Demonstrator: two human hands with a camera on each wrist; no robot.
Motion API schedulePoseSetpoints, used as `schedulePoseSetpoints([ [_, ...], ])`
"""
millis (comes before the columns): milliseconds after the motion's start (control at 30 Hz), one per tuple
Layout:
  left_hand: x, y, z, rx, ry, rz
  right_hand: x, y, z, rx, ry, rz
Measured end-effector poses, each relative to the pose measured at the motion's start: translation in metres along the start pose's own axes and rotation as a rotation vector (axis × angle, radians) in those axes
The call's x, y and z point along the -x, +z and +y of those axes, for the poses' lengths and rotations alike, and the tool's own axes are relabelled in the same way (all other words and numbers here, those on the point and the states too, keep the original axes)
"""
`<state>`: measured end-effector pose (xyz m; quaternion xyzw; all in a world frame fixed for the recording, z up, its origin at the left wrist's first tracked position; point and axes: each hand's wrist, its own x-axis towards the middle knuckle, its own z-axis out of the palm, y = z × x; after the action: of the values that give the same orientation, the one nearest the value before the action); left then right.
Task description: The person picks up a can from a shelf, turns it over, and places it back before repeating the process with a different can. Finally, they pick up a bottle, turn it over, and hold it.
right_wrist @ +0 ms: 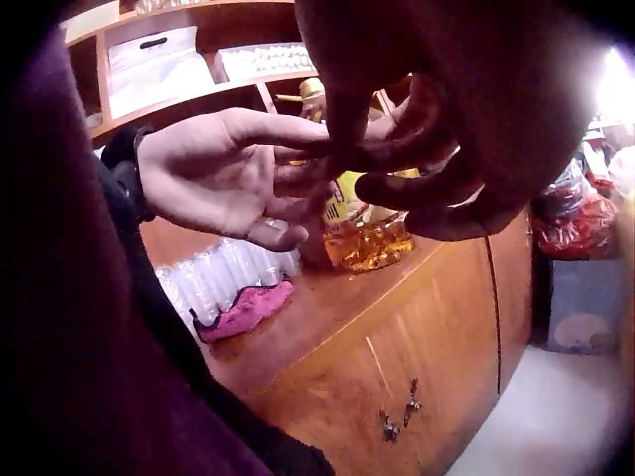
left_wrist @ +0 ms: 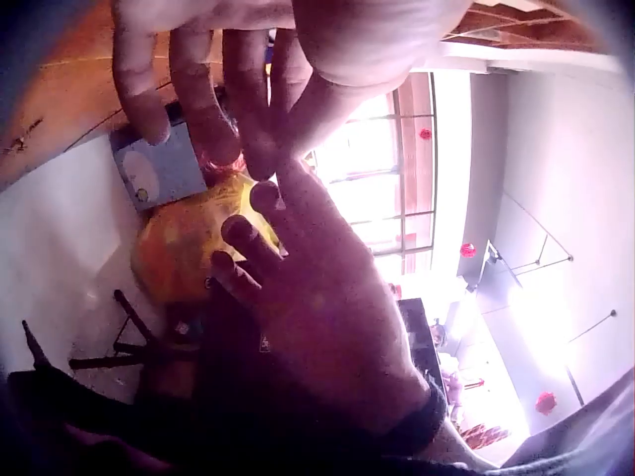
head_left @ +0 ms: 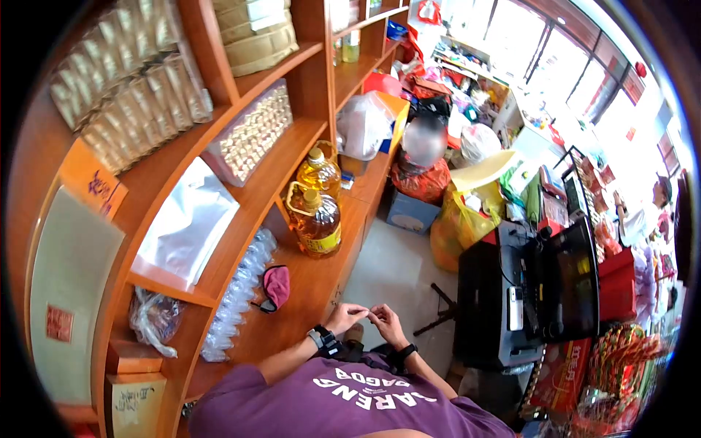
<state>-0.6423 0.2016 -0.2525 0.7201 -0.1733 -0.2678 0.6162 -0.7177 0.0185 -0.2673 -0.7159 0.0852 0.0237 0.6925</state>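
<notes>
My left hand (head_left: 345,318) and my right hand (head_left: 388,325) meet at the tips of thumb and forefinger, in front of my body. In the left wrist view, the left hand (left_wrist: 337,50) comes down from the top and the right hand (left_wrist: 327,297) rises from below, its other fingers loosely bent. From the right wrist, the left hand (right_wrist: 208,169) shows its palm, while the right hand (right_wrist: 437,109) is dark and overlaps an oil bottle (right_wrist: 367,243) behind. I cannot tell whether something small is pinched between the fingertips.
Left of the hands, a wooden shelf unit (head_left: 255,188) bears oil bottles (head_left: 315,223), a pink mask (head_left: 275,287) and clear plastic cups (head_left: 237,299). To the right stand a black cabinet (head_left: 478,306), a monitor (head_left: 566,281) and a tripod (head_left: 438,310). A yellow bag (head_left: 456,233) stands ahead.
</notes>
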Motion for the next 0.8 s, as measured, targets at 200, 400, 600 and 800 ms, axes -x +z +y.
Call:
schedulePoseSetpoints([
  [200, -0.021, -0.004, 0.000, 0.003, 0.014, -0.047, -0.011, -0.013, -0.008, 0.092, -0.015, 0.014],
  [400, -0.050, 0.006, -0.016, 0.002, 0.040, 0.068, -0.032, -0.013, -0.009, 0.033, 0.030, 0.104],
  [600, -0.085, 0.003, 0.010, -0.032, -0.006, 0.090, -0.072, -0.031, -0.026, 0.104, -0.063, 0.093],
  [800, -0.140, 0.001, 0.032, -0.051, -0.001, 0.181, -0.145, -0.069, -0.025, 0.074, 0.008, -0.051],
])
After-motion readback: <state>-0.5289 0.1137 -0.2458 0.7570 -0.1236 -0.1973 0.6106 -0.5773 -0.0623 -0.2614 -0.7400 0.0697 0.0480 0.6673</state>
